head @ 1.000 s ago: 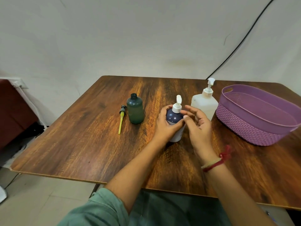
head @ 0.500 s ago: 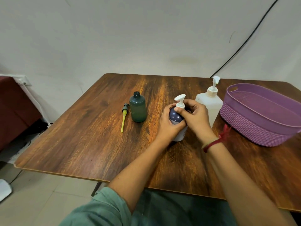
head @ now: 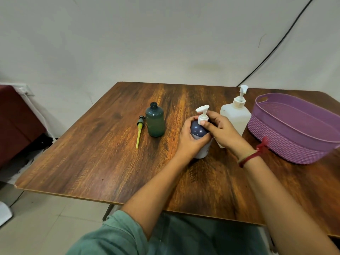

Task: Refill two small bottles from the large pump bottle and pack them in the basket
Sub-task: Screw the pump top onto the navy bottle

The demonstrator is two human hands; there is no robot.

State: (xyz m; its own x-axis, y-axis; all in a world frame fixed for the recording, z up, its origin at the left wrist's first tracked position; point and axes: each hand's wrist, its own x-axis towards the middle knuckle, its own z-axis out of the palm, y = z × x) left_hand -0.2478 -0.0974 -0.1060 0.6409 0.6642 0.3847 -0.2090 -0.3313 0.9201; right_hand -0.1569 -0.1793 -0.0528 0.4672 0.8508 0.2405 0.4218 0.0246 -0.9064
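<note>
Versus one second back: the right hand [head: 219, 129] had loose fingers beside the pump collar. Now its thumb and fingers pinch the collar of the white pump [head: 202, 112]. The nozzle was seen narrow and end-on then; now it points left, so the head has turned. Half a second back the pinch was already on and the nozzle angle was nearly the same.

The left hand [head: 189, 142] is unchanged, wrapped round the body of the blue bottle [head: 198, 130]. That bottle stands upright with its base on the desk [head: 95, 162], about mid-desk. Nothing else has moved; only the camera has shifted a little.

Counts:
- Small bottles: 2. One is the blue bottle. The other is the green bottle [head: 154, 120], uncapped and upright, left of centre toward the far edge.
- Large pump bottle [head: 236, 116]: 1. It is white, upright, just beside the right hand on the far side.
- Basket [head: 294, 133]: 1. It is purple, at the right edge of the desk, near the large pump bottle.
- Loose pump [head: 139, 132]: 1. It has a black head and a yellow tube, and lies flat just left of the green bottle with the tube toward the near edge.
- Hands: 2, both gripping.
- Red thread [head: 253, 154]: 1, on the right wrist.
- Black cable [head: 276, 45]: 1, on the wall behind the far edge.
</note>
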